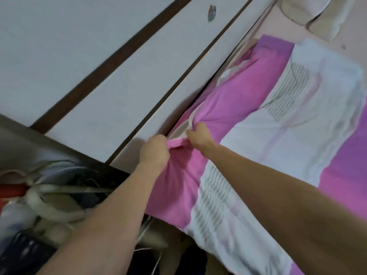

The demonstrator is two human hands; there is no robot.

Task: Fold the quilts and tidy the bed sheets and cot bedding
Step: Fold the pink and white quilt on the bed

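Observation:
A pink and white bed sheet (pixel 258 108) with grey striped patches covers the mattress on the right. My left hand (pixel 154 149) is clenched on the sheet's pink edge at the mattress corner, beside the wall panel. My right hand (pixel 199 135) grips the same pink edge just to the right, bunching the fabric. A strip of beige mattress (pixel 179 133) shows between the two hands. Both forearms reach in from the bottom of the view.
A white wall panel (pixel 111 92) with dark brown strips runs along the bed's left side. Beige pillows (pixel 309 14) lie at the top right. A pile of bags and straps (pixel 45 199) sits at the lower left, beside the bed.

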